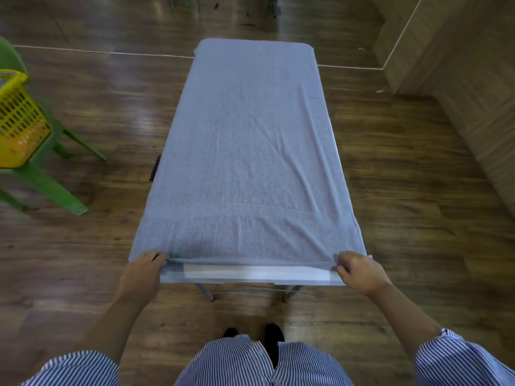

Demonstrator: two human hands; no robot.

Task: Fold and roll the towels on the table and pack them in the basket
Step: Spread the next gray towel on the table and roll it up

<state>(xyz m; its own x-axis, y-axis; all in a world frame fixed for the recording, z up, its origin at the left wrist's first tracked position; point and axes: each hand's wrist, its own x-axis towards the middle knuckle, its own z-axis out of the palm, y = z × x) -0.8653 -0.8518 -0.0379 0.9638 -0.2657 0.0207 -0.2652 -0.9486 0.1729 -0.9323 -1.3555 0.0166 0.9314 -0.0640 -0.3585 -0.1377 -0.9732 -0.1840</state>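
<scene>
With the left hand (145, 267) and right hand (358, 270) each pinching a near corner of the towel (248, 140), that grip should carry both corners evenly toward the towel's far edge.

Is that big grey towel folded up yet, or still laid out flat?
Spread flat: the grey towel covers the table, both hands gripping its near edge.

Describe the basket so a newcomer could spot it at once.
Start from the long table draped in a grey-blue towel at the centre of the wooden floor, then look to the left edge of the view. There a green plastic chair stands, and the basket sits on its seat. It is the only bright yellow thing, with perforated sides.
</scene>
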